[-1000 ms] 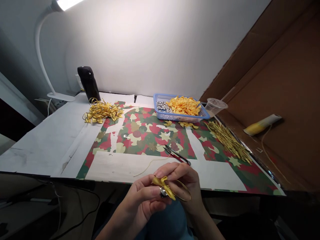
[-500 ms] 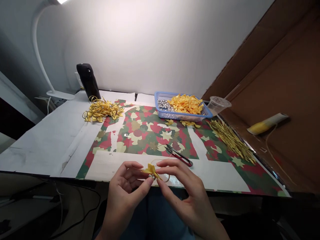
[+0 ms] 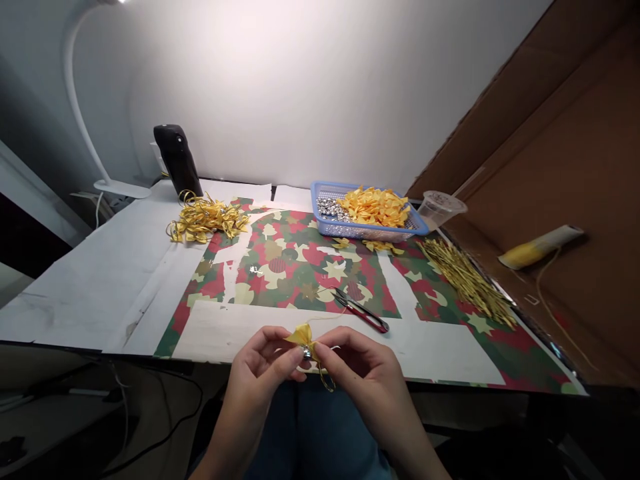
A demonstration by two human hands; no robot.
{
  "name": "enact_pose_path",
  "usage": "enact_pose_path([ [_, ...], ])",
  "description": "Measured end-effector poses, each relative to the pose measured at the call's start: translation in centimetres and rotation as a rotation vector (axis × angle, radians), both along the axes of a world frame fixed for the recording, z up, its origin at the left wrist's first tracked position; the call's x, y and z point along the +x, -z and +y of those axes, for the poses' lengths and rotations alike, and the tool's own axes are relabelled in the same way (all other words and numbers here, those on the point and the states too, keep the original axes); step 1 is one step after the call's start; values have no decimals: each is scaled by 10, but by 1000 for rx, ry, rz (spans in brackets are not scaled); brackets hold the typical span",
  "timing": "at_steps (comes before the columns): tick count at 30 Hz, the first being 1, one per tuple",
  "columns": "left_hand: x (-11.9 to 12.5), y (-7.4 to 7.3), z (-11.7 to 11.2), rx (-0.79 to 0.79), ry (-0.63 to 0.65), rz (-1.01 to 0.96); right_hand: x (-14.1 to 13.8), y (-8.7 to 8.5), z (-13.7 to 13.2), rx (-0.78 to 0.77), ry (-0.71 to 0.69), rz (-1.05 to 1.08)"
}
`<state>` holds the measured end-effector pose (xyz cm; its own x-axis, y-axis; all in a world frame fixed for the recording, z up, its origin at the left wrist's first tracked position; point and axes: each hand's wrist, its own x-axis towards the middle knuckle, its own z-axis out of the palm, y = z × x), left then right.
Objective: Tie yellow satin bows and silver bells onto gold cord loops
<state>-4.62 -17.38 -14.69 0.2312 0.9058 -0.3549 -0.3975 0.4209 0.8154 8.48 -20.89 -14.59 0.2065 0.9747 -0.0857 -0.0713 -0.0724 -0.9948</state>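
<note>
Between my two hands, at the table's near edge, is a yellow ribbon bow (image 3: pixel 301 335) with a small silver bell (image 3: pixel 307 353) against it. My left hand (image 3: pixel 267 367) pinches the bow and bell, thumb on the bell. Fingertips of my right hand (image 3: pixel 357 363) are closed on the bow's right side. A gold cord loop (image 3: pixel 327 381) hangs below the bow between the hands. A pale thread runs from behind my hands toward the red-handled thread snips (image 3: pixel 361 311), which lie just beyond my right hand.
A blue basket (image 3: pixel 370 233) holds silver bells and yellow bows (image 3: pixel 375 207). Gold cords (image 3: pixel 467 283) lie at right, near a clear plastic cup (image 3: pixel 440 210) and a thread spool (image 3: pixel 543 247). A pile of bows with loops (image 3: pixel 207 219) sits left, beside a black bottle (image 3: pixel 177 160) and lamp (image 3: pixel 75 93).
My right fingers have closed in on the bow's right side, where they were more spread before. The bow has turned a little, and the gold loop now hangs downward.
</note>
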Motion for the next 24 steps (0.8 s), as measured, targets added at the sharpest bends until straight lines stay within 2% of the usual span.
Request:
enact_pose_path([
  [5,-10,8,-2,159,87,71,0,-3,1,27,18,-26],
  [8,-14,10,-4,203,112,103,1,-7,1,39,18,-52],
  [15,-11,10,-2,188,111,101,2,-11,-1,88,-20,-148],
  [19,-12,9,0,159,117,59,3,-12,-1,79,-32,-120],
  [24,-16,6,0,179,92,110,4,-13,0,47,-56,-104],
])
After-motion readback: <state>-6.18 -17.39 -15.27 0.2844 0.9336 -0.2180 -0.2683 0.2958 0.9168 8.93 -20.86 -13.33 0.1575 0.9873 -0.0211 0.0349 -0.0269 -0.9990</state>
